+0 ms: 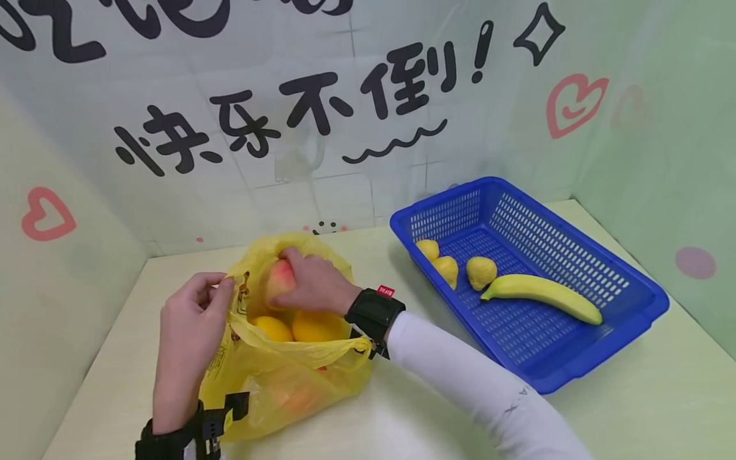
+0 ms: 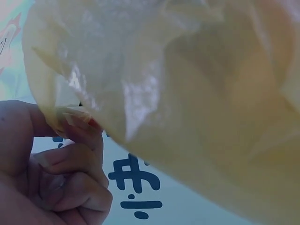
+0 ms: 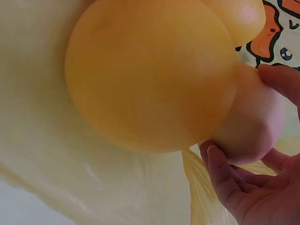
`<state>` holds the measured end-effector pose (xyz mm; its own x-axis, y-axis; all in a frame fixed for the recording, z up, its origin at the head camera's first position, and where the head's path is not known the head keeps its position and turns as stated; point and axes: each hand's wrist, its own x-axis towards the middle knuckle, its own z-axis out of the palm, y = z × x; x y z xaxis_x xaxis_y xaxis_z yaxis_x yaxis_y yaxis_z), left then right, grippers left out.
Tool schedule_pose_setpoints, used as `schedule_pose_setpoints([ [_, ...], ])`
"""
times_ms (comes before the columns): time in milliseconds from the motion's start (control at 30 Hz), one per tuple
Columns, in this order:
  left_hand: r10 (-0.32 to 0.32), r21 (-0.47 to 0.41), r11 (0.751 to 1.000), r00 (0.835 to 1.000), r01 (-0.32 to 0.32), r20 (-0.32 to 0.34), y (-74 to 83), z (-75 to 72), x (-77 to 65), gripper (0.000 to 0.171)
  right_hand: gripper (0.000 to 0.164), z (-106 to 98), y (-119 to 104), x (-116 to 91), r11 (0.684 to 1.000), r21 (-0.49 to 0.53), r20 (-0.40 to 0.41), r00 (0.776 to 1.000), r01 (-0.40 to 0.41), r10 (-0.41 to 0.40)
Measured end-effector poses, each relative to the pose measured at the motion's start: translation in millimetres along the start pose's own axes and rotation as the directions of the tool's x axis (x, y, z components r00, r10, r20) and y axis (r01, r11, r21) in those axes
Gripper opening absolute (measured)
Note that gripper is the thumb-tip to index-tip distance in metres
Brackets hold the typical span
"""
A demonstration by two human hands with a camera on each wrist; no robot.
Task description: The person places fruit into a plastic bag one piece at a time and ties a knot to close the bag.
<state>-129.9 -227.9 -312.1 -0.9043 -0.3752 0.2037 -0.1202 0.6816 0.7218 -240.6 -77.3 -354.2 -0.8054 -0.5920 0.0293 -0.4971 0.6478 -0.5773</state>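
A yellow plastic bag stands on the table with its mouth open. My left hand pinches the left edge of that mouth between thumb and fingers; the left wrist view shows the thin film caught at the fingertips. Inside the bag, my right hand grips a pink and yellow peach, its thumb and fingers around the fruit. Beside the peach lie two oranges, one of them large in the right wrist view. More reddish fruit shows dimly through the bag's front.
To the right stands a blue slotted basket. It holds a banana and several yellow pear-shaped fruits. Printed wall sheets rise behind the table and along both sides.
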Motion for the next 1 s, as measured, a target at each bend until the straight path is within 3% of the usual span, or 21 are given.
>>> schedule_pose_setpoints([
  [400,-0.02,-0.002,1.0,1.0,0.02,-0.017,-2.2,0.3,0.3,0.032,0.062,11.7,-1.4,-3.1,0.994,0.054,-0.024,0.995,-0.1,0.101],
  [600,-0.016,-0.008,1.0,1.0,0.016,-0.015,-0.6,0.5,0.1,0.032,0.064,18.7,-2.2,-3.5,0.989,0.078,-0.01,0.992,-0.124,0.126],
  [867,-0.013,-0.013,1.0,1.0,0.013,-0.008,-0.4,0.6,0.6,0.033,0.072,26.4,-3.1,-1.7,0.989,-0.009,-0.018,0.989,-0.146,0.145],
  [1000,-0.016,-0.016,1.0,1.0,0.016,-0.005,0.4,0.9,0.4,0.033,0.068,29.4,0.3,-1.6,0.99,-0.026,0.006,0.99,-0.138,0.138],
])
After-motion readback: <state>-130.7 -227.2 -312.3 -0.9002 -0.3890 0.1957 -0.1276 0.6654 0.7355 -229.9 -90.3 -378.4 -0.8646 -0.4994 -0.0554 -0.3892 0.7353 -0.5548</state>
